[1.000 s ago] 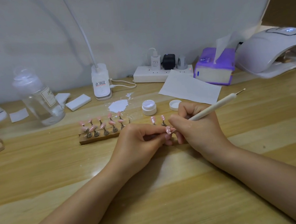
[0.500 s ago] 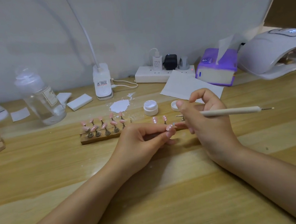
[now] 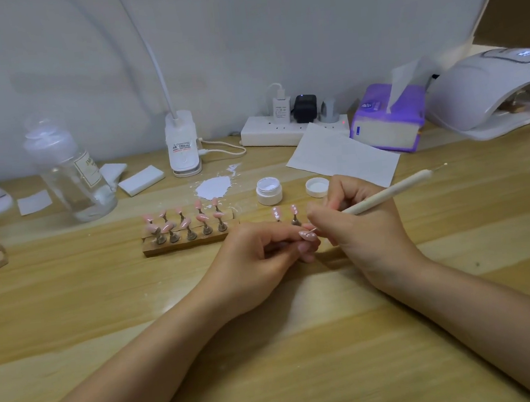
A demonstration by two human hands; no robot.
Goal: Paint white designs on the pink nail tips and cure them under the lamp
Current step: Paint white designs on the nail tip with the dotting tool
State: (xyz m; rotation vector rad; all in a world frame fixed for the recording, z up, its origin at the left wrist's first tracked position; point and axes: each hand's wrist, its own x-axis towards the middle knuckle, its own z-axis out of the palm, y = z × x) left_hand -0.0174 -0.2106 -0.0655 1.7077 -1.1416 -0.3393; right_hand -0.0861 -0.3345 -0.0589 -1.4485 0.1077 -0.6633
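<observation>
Painting is in hand: left hand (image 3: 257,260) pinches a pink nail tip (image 3: 306,235); right hand (image 3: 354,221) grips the dotting pen (image 3: 390,192), tip touching it; next calls for steady dabs.

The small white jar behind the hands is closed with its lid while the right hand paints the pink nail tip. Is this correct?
Not quite. In the head view the small white jar is open; its lid lies beside it on the table. The right hand does hold the dotting pen to the pink nail tip.
</observation>
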